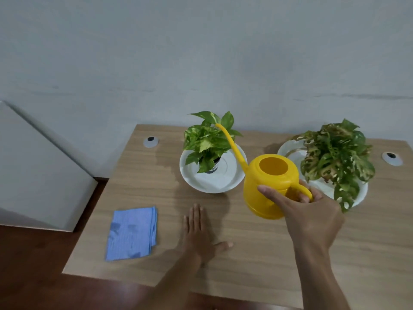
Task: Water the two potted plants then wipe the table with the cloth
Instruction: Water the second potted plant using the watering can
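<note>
My right hand [310, 211] grips the handle of a yellow watering can [268, 182], held above the wooden table [245, 253] between the two plants. Its long spout points up and left over the green leafy plant [207, 139], which stands in a small pot on a white plate [214, 184]. A second plant with reddish-green holed leaves [335, 157] sits on another white plate [288, 151] at the right. My left hand [199, 233] lies flat and open on the table. A folded blue cloth [131, 233] lies to its left.
A damp patch [163, 162] darkens the tabletop left of the green plant. Two grey cable grommets [150, 141] [392, 158] sit near the back corners. A grey wall stands behind the table, a pale cabinet [33, 175] to the left, with dark wood floor below.
</note>
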Motion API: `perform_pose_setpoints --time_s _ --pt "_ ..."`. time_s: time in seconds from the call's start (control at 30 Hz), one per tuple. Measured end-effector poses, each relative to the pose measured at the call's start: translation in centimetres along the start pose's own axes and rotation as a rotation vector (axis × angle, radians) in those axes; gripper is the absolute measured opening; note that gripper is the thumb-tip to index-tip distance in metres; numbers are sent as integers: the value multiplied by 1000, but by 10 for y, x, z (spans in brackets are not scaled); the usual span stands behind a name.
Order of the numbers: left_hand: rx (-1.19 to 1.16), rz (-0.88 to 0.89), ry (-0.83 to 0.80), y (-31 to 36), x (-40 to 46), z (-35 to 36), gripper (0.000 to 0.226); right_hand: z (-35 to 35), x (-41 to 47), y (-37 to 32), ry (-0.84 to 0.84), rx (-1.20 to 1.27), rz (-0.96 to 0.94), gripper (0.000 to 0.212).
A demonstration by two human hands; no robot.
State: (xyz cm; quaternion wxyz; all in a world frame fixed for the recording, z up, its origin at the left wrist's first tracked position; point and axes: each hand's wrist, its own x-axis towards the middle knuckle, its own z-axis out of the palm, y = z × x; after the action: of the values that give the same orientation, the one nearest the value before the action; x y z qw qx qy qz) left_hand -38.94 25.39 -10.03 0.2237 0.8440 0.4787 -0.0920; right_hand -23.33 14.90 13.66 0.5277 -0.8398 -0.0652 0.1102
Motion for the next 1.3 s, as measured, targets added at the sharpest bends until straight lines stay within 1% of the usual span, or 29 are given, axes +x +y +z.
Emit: perform_pose_setpoints --time_s 0.07,0.2,0.3,0.53,0.77,0.87,1.0,1.2,1.3 --pt "2 -1 -31 -1 1 -1 150 1 -3 -2 8 11 -5 95" --pt "18 11 -84 0 -2 -8 160 -1 -6 -5 20 16 -11 92" --pt "1 13 -92 0 -4 -10 164 -2 -8 -7 33 -2 -26 94" --pt "-17 27 -107 0 -5 -11 165 -5 -14 -8 23 16 -61 106" --pt "-5 30 -113 2 -6 -14 165 -5 -21 -8 4 9 -52 103" --pt "-10 29 -114 1 -7 -14 165 -5 -24 -6 6 4 -49 90" --pt "2 39 -118 1 -7 -15 166 -5 -25 -3 -14 25 -50 99" --pt "-20 43 -131 0 -6 -15 169 -4 -27 -3 -27 27 -40 96" --pt "-23 40 -126 1 -6 -15 169 -4 -27 -4 -13 19 -43 98"
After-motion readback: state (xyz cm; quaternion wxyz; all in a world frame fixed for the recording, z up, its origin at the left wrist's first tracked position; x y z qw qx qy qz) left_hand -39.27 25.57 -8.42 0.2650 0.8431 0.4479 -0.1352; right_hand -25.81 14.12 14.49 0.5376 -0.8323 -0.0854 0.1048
